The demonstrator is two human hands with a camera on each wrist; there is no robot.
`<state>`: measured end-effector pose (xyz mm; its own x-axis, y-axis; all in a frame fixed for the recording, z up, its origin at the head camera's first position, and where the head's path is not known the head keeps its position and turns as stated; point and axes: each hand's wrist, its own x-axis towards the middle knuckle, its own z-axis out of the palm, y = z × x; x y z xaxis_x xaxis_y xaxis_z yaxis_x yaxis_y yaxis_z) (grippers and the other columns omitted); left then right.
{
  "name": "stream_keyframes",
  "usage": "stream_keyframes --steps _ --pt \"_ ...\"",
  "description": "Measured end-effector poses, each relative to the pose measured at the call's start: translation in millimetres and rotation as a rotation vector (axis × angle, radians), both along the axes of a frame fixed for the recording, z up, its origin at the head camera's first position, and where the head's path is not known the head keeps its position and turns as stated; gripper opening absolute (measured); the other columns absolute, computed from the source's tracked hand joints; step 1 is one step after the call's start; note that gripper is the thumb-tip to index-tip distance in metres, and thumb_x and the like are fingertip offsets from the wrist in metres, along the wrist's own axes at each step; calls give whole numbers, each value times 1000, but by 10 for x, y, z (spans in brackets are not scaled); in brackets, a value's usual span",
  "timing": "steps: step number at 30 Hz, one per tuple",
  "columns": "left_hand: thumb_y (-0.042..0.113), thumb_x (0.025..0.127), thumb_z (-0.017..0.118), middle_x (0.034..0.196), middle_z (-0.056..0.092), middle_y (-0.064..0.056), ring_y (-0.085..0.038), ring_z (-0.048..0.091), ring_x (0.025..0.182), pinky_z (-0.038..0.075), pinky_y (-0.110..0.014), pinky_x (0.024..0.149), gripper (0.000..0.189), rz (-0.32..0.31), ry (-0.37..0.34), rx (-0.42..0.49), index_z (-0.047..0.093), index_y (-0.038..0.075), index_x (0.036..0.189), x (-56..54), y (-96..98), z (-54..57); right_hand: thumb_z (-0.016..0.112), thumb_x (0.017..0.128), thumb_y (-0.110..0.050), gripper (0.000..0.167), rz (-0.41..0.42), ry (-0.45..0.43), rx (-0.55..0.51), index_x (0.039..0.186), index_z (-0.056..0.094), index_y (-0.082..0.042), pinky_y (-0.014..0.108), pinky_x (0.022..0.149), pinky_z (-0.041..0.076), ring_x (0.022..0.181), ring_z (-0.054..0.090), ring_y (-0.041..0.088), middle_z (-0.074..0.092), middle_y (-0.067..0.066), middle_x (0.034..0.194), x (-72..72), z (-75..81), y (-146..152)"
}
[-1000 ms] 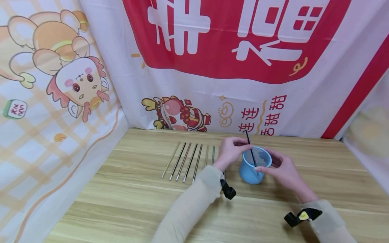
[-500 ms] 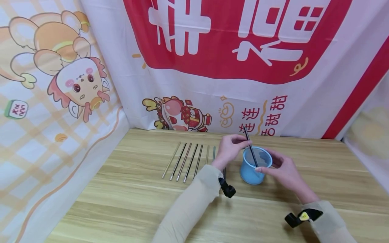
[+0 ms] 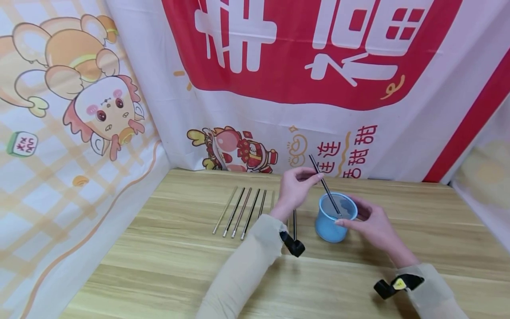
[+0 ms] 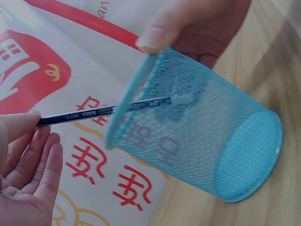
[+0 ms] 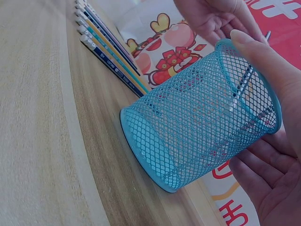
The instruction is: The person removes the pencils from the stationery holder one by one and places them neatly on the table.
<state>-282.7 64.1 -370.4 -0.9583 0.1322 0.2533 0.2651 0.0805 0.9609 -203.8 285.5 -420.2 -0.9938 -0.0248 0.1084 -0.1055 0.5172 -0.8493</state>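
In the head view my left hand (image 3: 295,189) pinches a dark pencil (image 3: 326,187) between thumb and fingers. The pencil slants down into a light blue mesh pencil cup (image 3: 330,231), which stands upright on the table. In the left wrist view, the pencil (image 4: 94,112) shows HB lettering, and its eraser end is inside the cup (image 4: 244,155), clear of the bottom. My right hand (image 3: 372,223) holds the cup near its rim, thumb at the rim and fingers round the far side. In the right wrist view the cup's wall (image 5: 188,122) covers part of the pencil.
Several pencils (image 3: 241,212) lie side by side left of the cup, some hidden behind my left arm. One dark pencil (image 3: 295,223) lies closest to the cup. A printed cloth (image 3: 279,99) hangs behind the wooden table (image 3: 159,261).
My left hand has moved left and slightly up, and the pencil leans further left with its upper end higher. The right hand and the cup stay almost in place.
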Motion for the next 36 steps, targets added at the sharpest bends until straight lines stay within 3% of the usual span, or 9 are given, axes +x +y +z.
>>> stream_keyframes --steps 13,21,29,36 --pt "22 90 82 93 75 6 -14 70 87 59 -29 81 18 7 150 111 77 10 102 -15 -251 203 84 85 -39 86 3 4 8 151 44 -1 45 106 45 128 54 36 54 21 143 3 2 1" --pt "20 89 82 93 75 1 -16 70 86 59 -30 80 19 37 181 95 76 7 102 -51 -473 217 85 85 -39 87 0 -5 6 151 43 -1 45 106 45 129 54 37 53 22 144 8 11 2" --pt "18 91 80 96 75 -4 -20 71 87 59 -32 80 19 24 199 104 75 4 102 -75 -718 228 84 84 -44 90 -1 -5 10 152 43 -2 46 106 45 129 53 37 52 22 145 14 11 -5" --pt "17 90 82 96 76 -4 -20 71 87 59 -33 80 19 67 227 92 75 3 101 -84 -916 227 84 84 -45 89 2 1 12 151 44 -2 41 105 46 129 54 36 53 21 144 14 13 -2"
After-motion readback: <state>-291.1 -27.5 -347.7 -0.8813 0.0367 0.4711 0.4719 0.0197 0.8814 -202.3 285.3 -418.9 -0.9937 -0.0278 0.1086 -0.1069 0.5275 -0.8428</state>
